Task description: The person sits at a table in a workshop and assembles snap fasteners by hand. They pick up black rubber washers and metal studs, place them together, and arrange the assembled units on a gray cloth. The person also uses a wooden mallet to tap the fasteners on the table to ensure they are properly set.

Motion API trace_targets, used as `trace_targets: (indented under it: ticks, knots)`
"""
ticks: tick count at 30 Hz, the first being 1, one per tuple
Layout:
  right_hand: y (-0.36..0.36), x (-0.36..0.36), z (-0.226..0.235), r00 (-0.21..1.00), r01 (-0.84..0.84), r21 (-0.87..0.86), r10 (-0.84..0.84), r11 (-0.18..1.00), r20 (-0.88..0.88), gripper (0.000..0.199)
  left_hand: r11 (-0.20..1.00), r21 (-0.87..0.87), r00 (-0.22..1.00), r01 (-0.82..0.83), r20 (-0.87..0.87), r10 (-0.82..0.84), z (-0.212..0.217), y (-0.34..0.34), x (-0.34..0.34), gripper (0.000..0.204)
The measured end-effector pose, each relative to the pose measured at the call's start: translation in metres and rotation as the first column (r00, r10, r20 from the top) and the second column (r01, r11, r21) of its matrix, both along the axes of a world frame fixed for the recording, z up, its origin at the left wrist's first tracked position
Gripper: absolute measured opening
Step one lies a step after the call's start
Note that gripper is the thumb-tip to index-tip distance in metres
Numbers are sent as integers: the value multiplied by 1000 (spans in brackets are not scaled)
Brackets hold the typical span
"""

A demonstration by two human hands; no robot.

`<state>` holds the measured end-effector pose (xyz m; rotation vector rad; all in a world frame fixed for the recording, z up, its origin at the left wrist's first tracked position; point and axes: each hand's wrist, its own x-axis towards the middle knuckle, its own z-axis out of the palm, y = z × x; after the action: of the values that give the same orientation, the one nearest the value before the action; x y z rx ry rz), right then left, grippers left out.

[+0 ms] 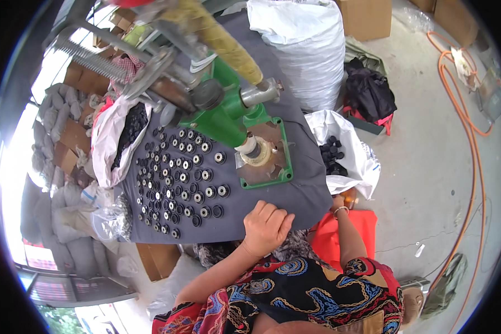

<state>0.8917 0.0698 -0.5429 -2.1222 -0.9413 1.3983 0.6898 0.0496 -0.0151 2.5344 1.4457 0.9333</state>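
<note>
My left hand [267,227] is at the near edge of the grey-covered table [234,214], with its fingers curled closed. Whatever it may hold is hidden. Just ahead of it stands a green hand press [222,111] on a square base plate [283,177], its ram [253,147] down at a pale round ring [257,157]. My right hand [338,204] is low beside the table's right edge, next to an amber-coloured object [349,197]; its fingers are mostly hidden. Left of the press, many small black round parts [186,178] lie in rows, several with metal centres.
A white sack [367,175] of black parts [333,156] is open at the table's right. Another white bag [103,150] of black pieces lies at the left. A tall white sack [303,55] stands behind. Red cloth [367,225] hangs below my right arm; an orange hose [462,100] crosses the floor.
</note>
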Motion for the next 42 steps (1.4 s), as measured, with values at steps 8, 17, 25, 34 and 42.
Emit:
trace_targets:
  ticks: [8, 17, 25, 34, 42]
  knots:
    - [21, -29, -32, 676, -556, 461, 54, 692, 735, 41, 999, -36, 998, 29, -63, -31, 10, 16, 4, 14]
    - [39, -50, 127, 782, 592, -147, -520, 793, 345, 44, 999, -44, 998, -20, -54, 18, -5, 12, 8, 13]
    - [39, -21, 110, 686, 704, 276, -728, 655, -21, 37, 999, -31, 1000, 17, 20, -17, 8, 12, 2, 14]
    - [14, 47, 214, 741, 662, 368, -646, 653, -185, 31, 994, 94, 994, -50, 101, 40, -9, -2, -10, 16]
    - [-23, 95, 379, 933, 199, 785, -358, 587, 31, 38, 983, 179, 984, -29, 181, -3, -16, 3, -5, 18]
